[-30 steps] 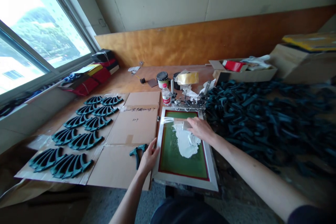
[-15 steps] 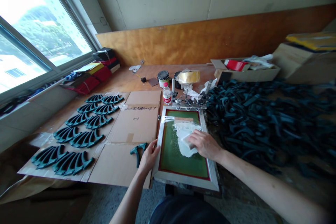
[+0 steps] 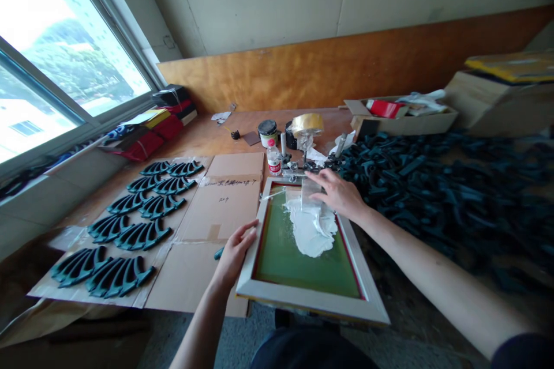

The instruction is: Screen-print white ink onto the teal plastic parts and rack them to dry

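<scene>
Gripping the left rail of the screen frame [image 3: 312, 298] between thumb and fingers, the left hand [image 3: 237, 245] works at the front edge of the workbench [image 3: 201, 139], where the frame is. Near the frame's far edge, the right hand [image 3: 341, 193] has its fingers spread at a translucent scraper [image 3: 310, 200] by the white paste [image 3: 312, 237]; whether it pinches the scraper I cannot tell. Dark green curved parts [image 3: 142, 234] fan out in two columns along the left edge of the cardboard [image 3: 229, 202], with a dark heap [image 3: 411, 202] towards the workbench's right edge.
</scene>
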Available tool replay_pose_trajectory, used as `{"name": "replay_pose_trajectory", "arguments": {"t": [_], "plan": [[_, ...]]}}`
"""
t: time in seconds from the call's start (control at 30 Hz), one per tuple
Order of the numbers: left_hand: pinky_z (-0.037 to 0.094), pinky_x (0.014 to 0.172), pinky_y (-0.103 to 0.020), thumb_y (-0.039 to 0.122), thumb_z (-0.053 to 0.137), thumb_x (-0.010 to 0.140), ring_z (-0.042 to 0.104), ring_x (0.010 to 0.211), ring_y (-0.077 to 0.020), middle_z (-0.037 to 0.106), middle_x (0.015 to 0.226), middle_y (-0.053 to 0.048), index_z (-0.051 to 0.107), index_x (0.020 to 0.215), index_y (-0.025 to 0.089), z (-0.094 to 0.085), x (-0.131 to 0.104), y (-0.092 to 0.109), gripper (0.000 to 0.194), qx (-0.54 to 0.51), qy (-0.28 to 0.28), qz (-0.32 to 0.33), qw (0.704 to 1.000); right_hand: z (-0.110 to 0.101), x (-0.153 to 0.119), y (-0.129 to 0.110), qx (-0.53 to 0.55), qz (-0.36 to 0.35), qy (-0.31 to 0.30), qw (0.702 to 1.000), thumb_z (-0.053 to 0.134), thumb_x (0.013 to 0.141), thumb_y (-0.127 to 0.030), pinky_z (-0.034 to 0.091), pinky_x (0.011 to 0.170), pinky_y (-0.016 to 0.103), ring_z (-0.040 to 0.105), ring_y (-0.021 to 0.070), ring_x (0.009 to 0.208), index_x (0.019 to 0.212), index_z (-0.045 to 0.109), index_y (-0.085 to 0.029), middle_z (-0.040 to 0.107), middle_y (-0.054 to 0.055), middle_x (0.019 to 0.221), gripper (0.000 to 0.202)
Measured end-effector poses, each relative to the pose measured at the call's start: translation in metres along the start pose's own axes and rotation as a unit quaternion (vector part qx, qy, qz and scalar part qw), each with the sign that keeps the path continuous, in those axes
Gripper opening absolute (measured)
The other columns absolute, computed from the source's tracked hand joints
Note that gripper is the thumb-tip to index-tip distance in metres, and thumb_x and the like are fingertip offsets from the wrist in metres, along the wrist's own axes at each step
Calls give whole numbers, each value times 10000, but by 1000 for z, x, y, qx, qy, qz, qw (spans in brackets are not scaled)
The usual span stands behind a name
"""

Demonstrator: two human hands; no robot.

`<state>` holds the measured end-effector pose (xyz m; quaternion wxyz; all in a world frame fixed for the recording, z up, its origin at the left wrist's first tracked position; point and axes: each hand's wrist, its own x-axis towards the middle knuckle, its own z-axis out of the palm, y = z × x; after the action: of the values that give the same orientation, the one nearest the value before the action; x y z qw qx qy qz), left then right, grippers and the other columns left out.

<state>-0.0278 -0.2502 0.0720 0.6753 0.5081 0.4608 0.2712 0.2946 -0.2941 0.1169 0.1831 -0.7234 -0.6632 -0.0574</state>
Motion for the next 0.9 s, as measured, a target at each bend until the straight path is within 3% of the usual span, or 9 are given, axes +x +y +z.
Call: {"name": "replay_pose_trajectory", "arguments": {"t": [0.1, 0.2, 0.3, 0.4, 0.53, 0.6, 0.73, 0.8, 0.9], "plan": [[435, 547, -215, 605, 625, 751, 579, 613, -126, 660, 751, -15, 670, 912, 158, 12, 2, 44, 478, -49, 32, 80, 995, -4, -13, 34, 47, 79, 79, 993, 471, 915, -442, 489, 726, 297, 615, 203, 897, 1279, 555, -260, 610, 71, 1124, 415], [448, 567, -223, 602, 544, 815, 598, 680, -139, 671, 825, -33, 644, 962, 177, 28, 17, 85, 461, -109, 40, 172, 978, 16, -47, 55, 85, 142, 26, 986, 409, 923, -442, 486, 713, 326, 611, 212, 809, 1008, 657, -208, 651, 75, 926, 351], [466, 590, -221, 582, 495, 854, 625, 786, -157, 680, 863, -59, 617, 1009, 174, 43, 34, 120, 453, -139, 9, 206, 969, 52, -87, 44, 86, 120, -63, 987, 482, 880, -504, 466, 672, 303, 604, 201, 787, 805, 642, -222, 637, 46, 846, 333], [481, 625, -225, 592, 463, 866, 637, 813, -152, 686, 872, -63, 587, 1041, 183, 53, 41, 127, 462, -161, 26, 220, 962, 81, -112, 17, 41, 76, -118, 989, 562, 858, -443, 441, 737, 303, 594, 209, 870, 763, 599, -202, 626, 59, 892, 262], [449, 567, -208, 607, 562, 799, 636, 705, -139, 688, 835, -63, 584, 1056, 166, 77, 16, 59, 511, -140, 78, 129, 979, 85, -118, -22, 23, 134, -132, 982, 493, 922, -277, 423, 685, 289, 614, 199, 793, 848, 560, -173, 638, 72, 833, 144], [455, 530, -238, 651, 622, 720, 648, 678, -182, 694, 821, -114, 624, 991, 120, 94, -5, 7, 596, -77, -43, -52, 995, 79, -119, -48, 45, 155, -88, 983, 457, 944, -274, 424, 668, 287, 614, 199, 776, 863, 541, -176, 631, 67, 804, 152], [502, 597, -280, 666, 625, 700, 659, 772, -202, 685, 854, -81, 602, 958, 168, 107, -30, -63, 561, -170, -46, -170, 970, 67, -124, -91, 116, -20, -33, 992, 538, 902, -235, 451, 798, 323, 586, 208, 900, 886, 539, -191, 622, 58, 909, 47], [484, 566, -254, 651, 655, 670, 649, 701, -175, 680, 810, -66, 583, 874, 163, 84, -25, -75, 534, -181, 20, -168, 969, 60, -125, -80, 122, -71, -59, 988, 595, 872, -234, 457, 832, 326, 577, 200, 933, 950, 557, -209, 619, 40, 964, 90], [475, 536, -248, 646, 603, 705, 632, 600, -152, 691, 777, -62, 562, 850, 165, 12, -7, -85, 504, -68, 133, -113, 982, 50, -128, -11, -14, 42, -89, 995, 690, 802, -271, 472, 809, 340, 575, 232, 963, 1084, 576, -220, 606, 72, 1031, 309]]}}
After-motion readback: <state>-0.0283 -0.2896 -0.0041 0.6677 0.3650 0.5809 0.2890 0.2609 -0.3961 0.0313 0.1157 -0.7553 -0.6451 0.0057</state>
